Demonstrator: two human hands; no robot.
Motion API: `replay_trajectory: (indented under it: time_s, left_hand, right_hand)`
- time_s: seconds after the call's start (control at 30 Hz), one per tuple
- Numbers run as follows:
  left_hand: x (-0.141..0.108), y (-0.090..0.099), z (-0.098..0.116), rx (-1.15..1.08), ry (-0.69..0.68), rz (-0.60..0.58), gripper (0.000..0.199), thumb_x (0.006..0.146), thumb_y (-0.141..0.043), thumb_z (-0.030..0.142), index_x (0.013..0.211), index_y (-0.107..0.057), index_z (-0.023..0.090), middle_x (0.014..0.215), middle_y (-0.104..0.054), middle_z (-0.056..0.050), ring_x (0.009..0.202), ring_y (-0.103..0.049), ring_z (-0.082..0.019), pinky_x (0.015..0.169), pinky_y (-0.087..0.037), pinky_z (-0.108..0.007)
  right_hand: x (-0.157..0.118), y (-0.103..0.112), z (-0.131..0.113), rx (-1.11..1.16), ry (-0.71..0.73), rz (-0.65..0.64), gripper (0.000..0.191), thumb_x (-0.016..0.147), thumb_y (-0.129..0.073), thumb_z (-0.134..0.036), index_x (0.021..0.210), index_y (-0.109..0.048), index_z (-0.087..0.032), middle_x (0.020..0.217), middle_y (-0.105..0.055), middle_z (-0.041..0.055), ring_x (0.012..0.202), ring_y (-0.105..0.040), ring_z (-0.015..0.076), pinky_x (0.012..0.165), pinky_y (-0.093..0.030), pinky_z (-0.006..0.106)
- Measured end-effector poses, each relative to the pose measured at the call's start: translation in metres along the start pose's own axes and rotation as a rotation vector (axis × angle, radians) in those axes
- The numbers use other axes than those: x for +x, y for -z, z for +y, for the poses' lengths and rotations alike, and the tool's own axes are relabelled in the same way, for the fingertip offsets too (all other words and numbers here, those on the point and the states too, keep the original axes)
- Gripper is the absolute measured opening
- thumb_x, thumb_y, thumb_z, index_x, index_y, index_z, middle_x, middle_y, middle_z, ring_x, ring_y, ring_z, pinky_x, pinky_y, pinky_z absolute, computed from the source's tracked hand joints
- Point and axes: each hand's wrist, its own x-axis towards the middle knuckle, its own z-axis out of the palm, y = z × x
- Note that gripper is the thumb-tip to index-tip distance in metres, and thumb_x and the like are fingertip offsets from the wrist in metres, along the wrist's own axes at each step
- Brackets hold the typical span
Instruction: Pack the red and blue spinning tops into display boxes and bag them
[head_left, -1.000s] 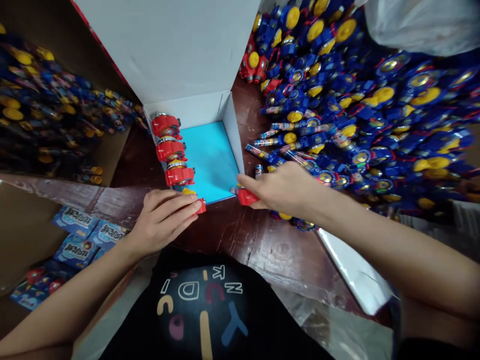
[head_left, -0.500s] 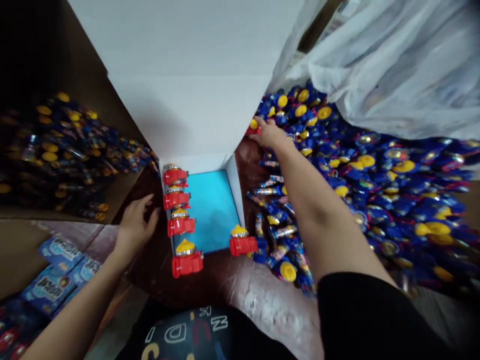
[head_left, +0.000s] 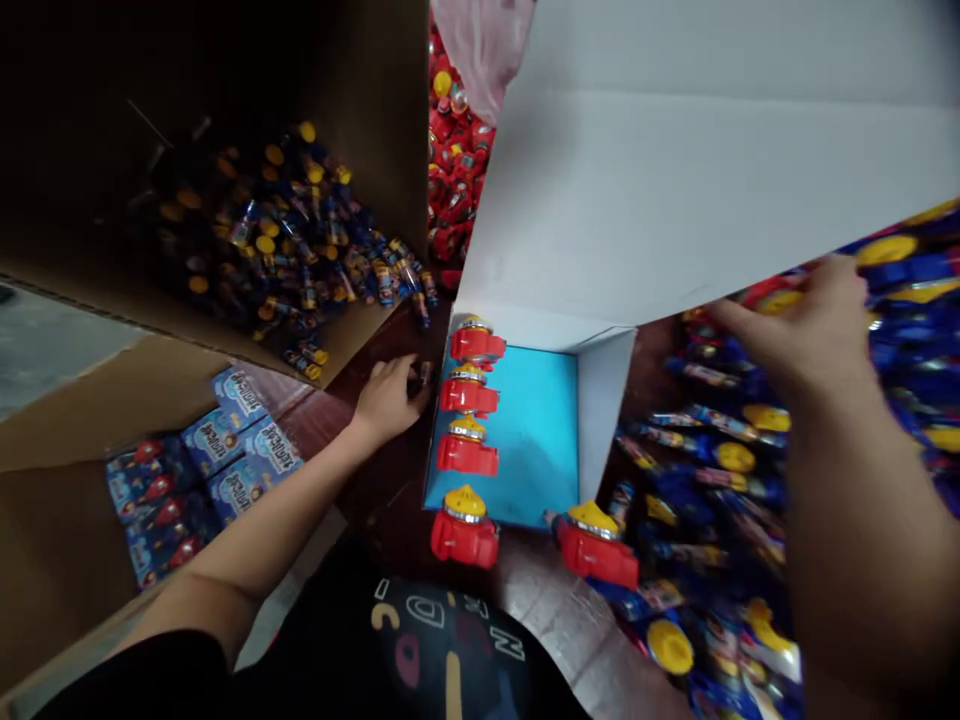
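A white box [head_left: 604, 420] with a light blue floor stands open in front of me, its tall white lid raised behind. Red toys with yellow cone tops [head_left: 469, 455] are lined up along its left side, the nearest [head_left: 465, 540] at the front edge. Another red toy [head_left: 598, 555] sits by the front right corner. My right hand [head_left: 817, 320] is closed on a red toy with a yellow part [head_left: 776, 298], partly hidden, above the blue pile. Left of the box, my left hand [head_left: 390, 400] curls its fingers at a small dark piece [head_left: 425, 374], too unclear to name.
A cardboard carton [head_left: 367, 330] on the left holds small blue and yellow tubes. Blue toys with yellow discs [head_left: 735, 460] pile up on the right. Red toys [head_left: 454, 190] lie behind the lid. Blue printed packs [head_left: 240, 450] are at lower left.
The view has swung left, so the box appears farther right and the red pile shows. My right hand stays over the blue pile with the red toy. A small piece now shows at my left fingertips.
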Motion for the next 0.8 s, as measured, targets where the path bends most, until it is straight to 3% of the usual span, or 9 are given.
replay_trajectory:
  time_s: [0.07,0.1,0.2,0.27,0.37,0.43,0.5,0.63,0.8]
  left_hand:
    - [0.0,0.006,0.0,0.011,-0.054,-0.029,0.045,0.088,-0.069,0.025,0.131,-0.069,0.012,0.118,-0.073,-0.018,0.114,-0.063,-0.037,0.104,-0.051,-0.052]
    - [-0.002,0.012,0.0,0.019,-0.078,-0.039,0.04,0.087,-0.068,0.022,0.126,-0.072,0.013,0.117,-0.073,-0.018,0.114,-0.063,-0.037,0.105,-0.05,-0.054]
    - [-0.021,0.045,0.009,-0.08,-0.164,0.077,0.032,0.095,-0.062,0.026,0.124,-0.07,0.015,0.118,-0.071,-0.016,0.114,-0.064,-0.033,0.105,-0.051,-0.052]
    - [-0.041,0.074,0.028,-0.321,-0.255,0.15,0.034,0.103,-0.06,0.033,0.133,-0.065,0.018,0.122,-0.071,-0.012,0.11,-0.067,-0.026,0.1,-0.056,-0.043]
    - [-0.07,0.109,0.071,-0.665,-0.425,-0.144,0.034,0.108,-0.06,0.033,0.14,-0.063,0.022,0.115,-0.075,-0.007,0.098,-0.072,-0.019,0.087,-0.06,-0.03]
    - [-0.083,0.12,0.099,-0.749,-0.504,-0.337,0.029,0.109,-0.059,0.033,0.134,-0.067,0.022,0.11,-0.076,-0.005,0.095,-0.072,-0.017,0.083,-0.059,-0.027]
    - [-0.089,0.119,0.116,-0.757,-0.504,-0.378,0.026,0.11,-0.058,0.036,0.126,-0.07,0.021,0.105,-0.076,-0.004,0.091,-0.071,-0.016,0.079,-0.059,-0.025]
    - [-0.095,0.107,0.124,-0.631,-0.572,-0.218,0.024,0.11,-0.058,0.035,0.124,-0.07,0.02,0.104,-0.076,-0.004,0.09,-0.072,-0.017,0.08,-0.06,-0.026]
    - [-0.094,0.101,0.119,-0.184,-0.883,0.213,0.033,0.106,-0.061,0.027,0.137,-0.067,0.018,0.105,-0.076,-0.009,0.092,-0.073,-0.021,0.086,-0.062,-0.032]
  right_hand:
    - [-0.036,0.048,-0.011,0.189,-0.111,-0.002,0.057,0.069,-0.093,-0.054,0.116,-0.078,-0.025,0.106,-0.077,0.022,0.092,-0.074,0.0334,0.076,-0.056,0.049]
    - [-0.056,0.072,-0.02,0.288,-0.078,-0.017,0.049,0.069,-0.095,-0.052,0.108,-0.077,-0.029,0.105,-0.079,0.0182,0.092,-0.075,0.0324,0.077,-0.057,0.048]
    - [-0.116,0.13,-0.057,0.454,0.284,-0.092,0.044,0.073,-0.095,-0.042,0.108,-0.068,-0.035,0.107,-0.078,0.0135,0.099,-0.077,0.0337,0.081,-0.061,0.05]
    - [-0.146,0.149,-0.085,0.546,0.468,-0.12,0.045,0.076,-0.093,-0.037,0.112,-0.065,-0.036,0.1,-0.074,0.01,0.094,-0.076,0.0326,0.077,-0.062,0.05]
    - [-0.172,0.146,-0.124,0.647,0.557,-0.078,0.039,0.083,-0.085,-0.04,0.115,-0.063,-0.041,0.1,-0.069,0.0066,0.092,-0.071,0.0304,0.078,-0.062,0.052]
    - [-0.182,0.131,-0.143,0.717,0.562,-0.081,0.036,0.089,-0.078,-0.045,0.118,-0.058,-0.043,0.108,-0.068,0.0055,0.101,-0.069,0.0304,0.084,-0.062,0.053]
    - [-0.191,0.115,-0.153,0.758,0.537,-0.062,0.036,0.094,-0.068,-0.055,0.123,-0.053,-0.041,0.112,-0.067,0.0068,0.106,-0.068,0.0312,0.09,-0.061,0.055]
    - [-0.213,0.1,-0.161,0.686,0.433,0.004,0.042,0.098,-0.051,-0.063,0.129,-0.048,-0.033,0.109,-0.061,0.01,0.107,-0.065,0.0322,0.092,-0.059,0.056]
    - [-0.247,0.103,-0.163,0.772,0.276,-0.004,0.038,0.105,-0.048,-0.053,0.138,-0.041,-0.035,0.114,-0.059,0.0089,0.1,-0.068,0.0273,0.085,-0.063,0.049]
